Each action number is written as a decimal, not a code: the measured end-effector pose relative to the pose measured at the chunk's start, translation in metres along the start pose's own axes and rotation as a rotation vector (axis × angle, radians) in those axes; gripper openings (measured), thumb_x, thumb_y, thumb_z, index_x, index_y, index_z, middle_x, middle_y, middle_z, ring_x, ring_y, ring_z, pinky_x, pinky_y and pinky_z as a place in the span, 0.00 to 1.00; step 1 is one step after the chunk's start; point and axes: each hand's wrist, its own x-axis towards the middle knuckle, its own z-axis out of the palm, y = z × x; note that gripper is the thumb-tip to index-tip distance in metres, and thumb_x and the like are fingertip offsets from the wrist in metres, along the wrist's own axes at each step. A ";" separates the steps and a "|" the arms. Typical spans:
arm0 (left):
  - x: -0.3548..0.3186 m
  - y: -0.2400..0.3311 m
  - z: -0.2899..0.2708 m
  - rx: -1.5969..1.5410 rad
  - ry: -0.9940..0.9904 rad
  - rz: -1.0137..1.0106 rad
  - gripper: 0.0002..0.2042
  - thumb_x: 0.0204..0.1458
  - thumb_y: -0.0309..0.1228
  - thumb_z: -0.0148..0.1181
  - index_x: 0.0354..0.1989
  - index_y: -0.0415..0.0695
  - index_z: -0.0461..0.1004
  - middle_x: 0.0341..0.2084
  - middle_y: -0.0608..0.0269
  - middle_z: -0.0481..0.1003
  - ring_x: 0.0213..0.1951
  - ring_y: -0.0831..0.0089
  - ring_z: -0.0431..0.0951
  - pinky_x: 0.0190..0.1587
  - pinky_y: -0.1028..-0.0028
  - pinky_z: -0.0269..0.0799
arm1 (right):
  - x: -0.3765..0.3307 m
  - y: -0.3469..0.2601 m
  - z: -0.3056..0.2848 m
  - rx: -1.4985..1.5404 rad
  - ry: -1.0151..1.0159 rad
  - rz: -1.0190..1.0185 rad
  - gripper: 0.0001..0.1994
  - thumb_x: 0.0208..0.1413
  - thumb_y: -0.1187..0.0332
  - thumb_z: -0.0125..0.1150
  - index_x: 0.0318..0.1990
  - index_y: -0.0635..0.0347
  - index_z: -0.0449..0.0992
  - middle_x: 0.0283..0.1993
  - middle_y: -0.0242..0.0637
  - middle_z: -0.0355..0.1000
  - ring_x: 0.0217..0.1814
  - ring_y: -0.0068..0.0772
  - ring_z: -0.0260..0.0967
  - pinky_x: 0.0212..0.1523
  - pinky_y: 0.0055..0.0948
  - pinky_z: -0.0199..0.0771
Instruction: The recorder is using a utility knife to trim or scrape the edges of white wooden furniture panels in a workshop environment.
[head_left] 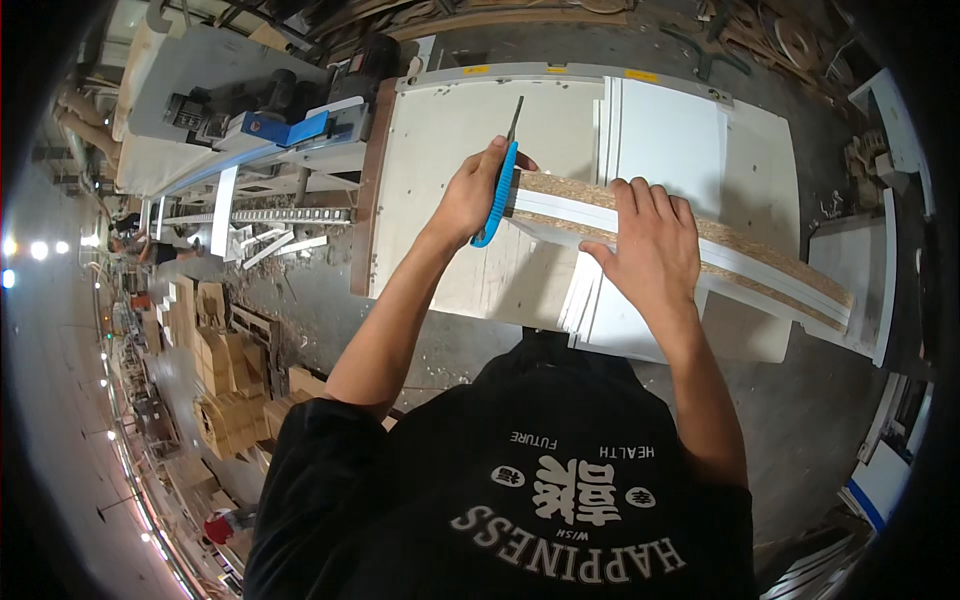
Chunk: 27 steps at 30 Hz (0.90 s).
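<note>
In my left hand (477, 190) is a file (494, 205) with a ridged blue handle, its narrow dark blade pointing away from me. The fingers are closed round the handle, right at the left end of some long chipboard panels (570, 201). These panels have white faces and raw brown edges, stand side by side and slant down to the right. My right hand (656, 235) grips them, fingers over the top edges and thumb on the near side. Their undersides are hidden. White boards (665, 140) lie beneath them on the pale worktable (450, 125).
A machine with a blue guard (285, 130) stands left of the table, with white offcuts (265, 243) on the floor below it. Cardboard boxes (225, 370) are piled at the lower left. A grey-white stand (850, 260) is at the panels' right end. People are far off at the left.
</note>
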 end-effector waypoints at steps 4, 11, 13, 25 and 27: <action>0.002 -0.001 0.005 0.033 0.018 0.023 0.36 0.79 0.55 0.32 0.45 0.36 0.82 0.33 0.55 0.82 0.37 0.69 0.80 0.49 0.67 0.77 | -0.001 0.003 0.000 0.015 -0.018 0.002 0.36 0.48 0.50 0.82 0.61 0.59 0.76 0.54 0.33 0.76 0.58 0.34 0.73 0.60 0.36 0.68; 0.003 0.006 0.013 0.188 0.137 0.109 0.31 0.78 0.52 0.37 0.41 0.36 0.80 0.29 0.47 0.82 0.34 0.57 0.82 0.43 0.60 0.78 | 0.004 0.005 -0.003 0.023 0.030 -0.013 0.37 0.47 0.50 0.83 0.61 0.58 0.76 0.53 0.34 0.76 0.57 0.35 0.73 0.61 0.36 0.68; -0.003 0.010 0.015 0.319 0.243 0.155 0.29 0.78 0.48 0.39 0.39 0.36 0.79 0.28 0.41 0.82 0.34 0.45 0.85 0.42 0.52 0.79 | 0.006 0.000 -0.005 0.011 -0.006 -0.033 0.37 0.47 0.50 0.83 0.61 0.59 0.76 0.53 0.34 0.76 0.57 0.35 0.73 0.61 0.37 0.68; -0.026 -0.036 -0.013 -0.543 -0.041 -0.034 0.26 0.77 0.50 0.45 0.54 0.36 0.79 0.27 0.64 0.75 0.24 0.74 0.75 0.30 0.70 0.76 | -0.006 -0.005 0.009 -0.142 0.070 -0.001 0.41 0.42 0.45 0.83 0.61 0.56 0.73 0.53 0.36 0.75 0.57 0.42 0.73 0.59 0.46 0.72; -0.058 -0.044 -0.024 -0.852 -0.080 -0.171 0.23 0.77 0.49 0.46 0.58 0.39 0.76 0.25 0.66 0.72 0.26 0.78 0.74 0.31 0.74 0.73 | -0.006 -0.012 0.003 -0.132 0.084 0.011 0.41 0.42 0.45 0.84 0.60 0.56 0.74 0.52 0.36 0.75 0.58 0.41 0.73 0.61 0.44 0.71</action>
